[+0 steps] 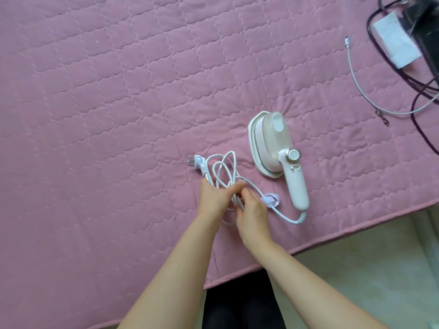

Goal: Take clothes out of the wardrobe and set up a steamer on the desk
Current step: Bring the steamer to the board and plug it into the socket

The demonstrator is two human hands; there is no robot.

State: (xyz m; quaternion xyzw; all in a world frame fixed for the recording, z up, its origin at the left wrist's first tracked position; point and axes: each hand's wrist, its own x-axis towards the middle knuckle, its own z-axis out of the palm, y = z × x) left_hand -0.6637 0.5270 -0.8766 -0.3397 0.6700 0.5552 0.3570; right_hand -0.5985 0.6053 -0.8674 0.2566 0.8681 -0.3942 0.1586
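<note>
Both hands, left hand (213, 195) and right hand (252, 211), curl their fingers around the coiled white cord (223, 167) on the pink bed (95, 96); the steamer (275, 143) lies just beside them, to the right.

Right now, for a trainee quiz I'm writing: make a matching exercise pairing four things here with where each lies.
1 steamer
2 plug
3 cord clip
4 white paper

A far right corner
B left end of the cord loops
C on the cord, beside the right hand
D handle toward the near edge of the quilt

Pairs: 1-D, 2-B, 3-C, 4-A
</note>
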